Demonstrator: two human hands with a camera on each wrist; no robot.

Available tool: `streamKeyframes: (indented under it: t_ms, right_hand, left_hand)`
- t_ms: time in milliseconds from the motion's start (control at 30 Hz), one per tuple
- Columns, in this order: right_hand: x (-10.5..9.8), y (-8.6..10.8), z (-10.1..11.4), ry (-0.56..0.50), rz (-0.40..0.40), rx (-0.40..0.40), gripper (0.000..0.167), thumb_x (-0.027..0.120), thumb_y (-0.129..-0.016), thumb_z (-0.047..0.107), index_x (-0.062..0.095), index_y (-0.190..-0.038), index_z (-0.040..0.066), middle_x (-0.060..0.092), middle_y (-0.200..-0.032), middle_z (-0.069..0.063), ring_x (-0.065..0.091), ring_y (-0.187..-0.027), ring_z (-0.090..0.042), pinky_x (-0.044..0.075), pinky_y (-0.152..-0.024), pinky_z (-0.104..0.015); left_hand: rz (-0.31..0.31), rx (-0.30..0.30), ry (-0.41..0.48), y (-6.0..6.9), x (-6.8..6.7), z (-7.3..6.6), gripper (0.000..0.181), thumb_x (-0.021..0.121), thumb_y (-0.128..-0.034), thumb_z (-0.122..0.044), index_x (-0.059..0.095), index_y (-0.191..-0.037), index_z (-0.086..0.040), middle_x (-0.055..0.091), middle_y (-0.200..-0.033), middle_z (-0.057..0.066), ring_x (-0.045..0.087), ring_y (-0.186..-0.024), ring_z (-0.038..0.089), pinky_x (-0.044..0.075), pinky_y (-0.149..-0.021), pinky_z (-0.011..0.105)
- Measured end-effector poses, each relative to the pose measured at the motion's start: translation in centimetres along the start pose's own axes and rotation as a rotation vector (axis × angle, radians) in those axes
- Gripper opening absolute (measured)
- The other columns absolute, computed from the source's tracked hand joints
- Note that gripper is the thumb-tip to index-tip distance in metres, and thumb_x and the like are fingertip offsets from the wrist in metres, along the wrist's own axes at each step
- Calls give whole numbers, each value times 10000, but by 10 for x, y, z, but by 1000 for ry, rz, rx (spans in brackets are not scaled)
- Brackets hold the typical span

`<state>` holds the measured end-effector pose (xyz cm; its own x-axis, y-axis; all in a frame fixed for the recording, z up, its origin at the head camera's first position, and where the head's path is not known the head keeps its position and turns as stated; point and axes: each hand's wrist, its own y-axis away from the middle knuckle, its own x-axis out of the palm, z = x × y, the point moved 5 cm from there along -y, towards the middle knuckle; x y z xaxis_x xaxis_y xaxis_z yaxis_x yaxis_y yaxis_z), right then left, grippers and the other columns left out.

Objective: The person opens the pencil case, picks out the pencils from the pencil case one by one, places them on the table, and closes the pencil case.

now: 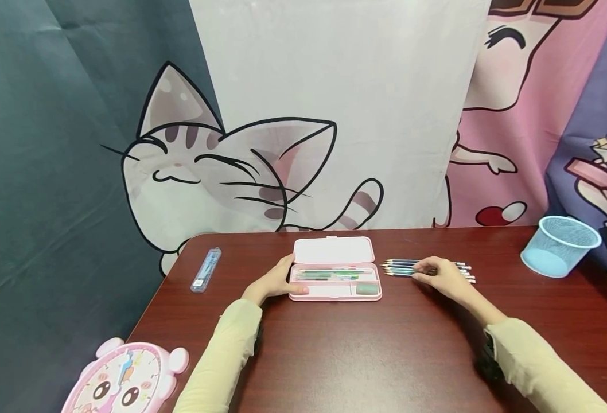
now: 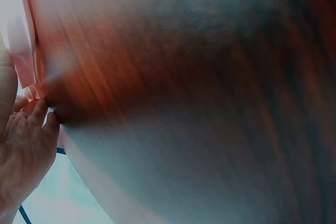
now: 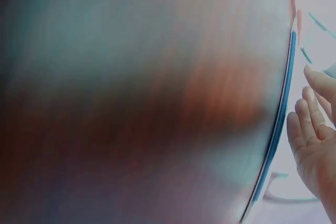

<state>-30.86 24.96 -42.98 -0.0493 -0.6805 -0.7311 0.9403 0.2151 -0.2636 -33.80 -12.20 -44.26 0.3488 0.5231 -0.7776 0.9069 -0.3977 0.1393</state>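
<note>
A pink pencil case [image 1: 334, 297] lies with its lid raised at the middle of the table. Several pencils [image 1: 329, 275] lie in its back compartment, and a green eraser [image 1: 368, 288] sits at the front right. My left hand [image 1: 277, 282] holds the case's left end, thumb over the front rim; the left wrist view shows its fingers [image 2: 39, 111] against the case edge. To the right, several blue and green pencils [image 1: 399, 267] lie side by side. Over them is my right hand [image 1: 443, 276], thumb and fingers apart in the right wrist view, with no pencil seen between them.
A blue mesh basket [image 1: 560, 246] stands at the back right. At the left lies a slim clear-and-blue pack [image 1: 206, 269]. A pink clock [image 1: 123, 381] is at the near left corner. Behind the brown table [image 1: 345, 350] hangs a printed curtain [image 1: 345, 74].
</note>
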Motion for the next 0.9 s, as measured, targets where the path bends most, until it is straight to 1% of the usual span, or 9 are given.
streamKeyframes:
  t_ms: [67, 200, 300, 400, 533, 633, 700, 767, 900]
  right_hand:
    - [10, -7, 9, -24, 17, 3, 195, 711, -781, 141, 671, -920, 11, 680, -824, -91, 561, -716, -32, 463, -660, -216]
    - [28, -21, 29, -72, 50, -3, 201, 703, -789, 141, 677, -943, 14, 694, -872, -110, 625, -788, -149, 493, -714, -263]
    - [41, -30, 44, -109, 82, -22, 182, 689, -799, 119, 681, -944, 8, 694, -874, -112, 629, -802, -188, 491, -708, -273]
    - [51, -38, 56, -112, 114, -55, 151, 674, -805, 85, 686, -929, 0, 694, -862, -113, 621, -802, -190, 488, -706, -273]
    - [62, -44, 68, -81, 164, -91, 138, 659, -807, 50, 686, -928, -12, 698, -877, -133, 634, -815, -212, 510, -730, -342]
    - [70, -48, 73, -28, 197, -110, 145, 661, -802, 42, 685, -936, -10, 701, -891, -134, 648, -836, -228, 514, -759, -391]
    - [74, -48, 75, 7, 209, -114, 154, 667, -793, 39, 684, -940, -4, 703, -896, -130, 654, -855, -236, 506, -780, -417]
    - [78, -49, 77, 38, 211, -119, 151, 670, -790, 44, 685, -936, 7, 706, -886, -117, 654, -859, -228, 502, -782, -419]
    - [81, -50, 77, 36, 185, -129, 132, 669, -787, 43, 685, -915, 14, 701, -843, -98, 641, -801, -193, 506, -734, -374]
  left_hand:
    - [0, -10, -5, 0, 0, 0, 1048, 778, -690, -388, 157, -1451, -21, 227, -1485, 163, 245, -1365, 262, 227, -1118, 428]
    - [-4, 0, -3, 0, 0, -1, 1046, 779, -690, -384, 161, -1449, -15, 232, -1482, 168, 248, -1364, 264, 233, -1115, 428]
    - [-2, 1, 3, 0, 0, -1, 1043, 779, -693, -376, 159, -1450, -15, 226, -1486, 168, 240, -1369, 263, 228, -1118, 426]
    - [2, -5, 0, 0, 1, -2, 1045, 776, -698, -374, 151, -1450, -8, 216, -1490, 174, 232, -1373, 269, 224, -1119, 427]
    - [-3, 9, -5, 0, 1, -3, 1045, 776, -700, -367, 149, -1444, 16, 218, -1483, 197, 237, -1369, 290, 231, -1113, 440]
    - [0, 11, -10, -1, 2, -2, 1044, 771, -705, -371, 145, -1445, 16, 215, -1484, 196, 236, -1369, 287, 232, -1114, 438]
    - [5, 1, -12, -1, 2, -1, 1045, 770, -705, -377, 142, -1449, 3, 210, -1489, 184, 232, -1372, 277, 226, -1118, 430]
    - [8, -6, -9, 0, 1, 0, 1045, 770, -705, -377, 141, -1451, -3, 208, -1491, 178, 230, -1373, 273, 220, -1121, 426]
    - [4, 5, -6, 0, 1, 0, 1047, 773, -701, -375, 147, -1444, 14, 216, -1484, 194, 240, -1365, 289, 229, -1113, 443]
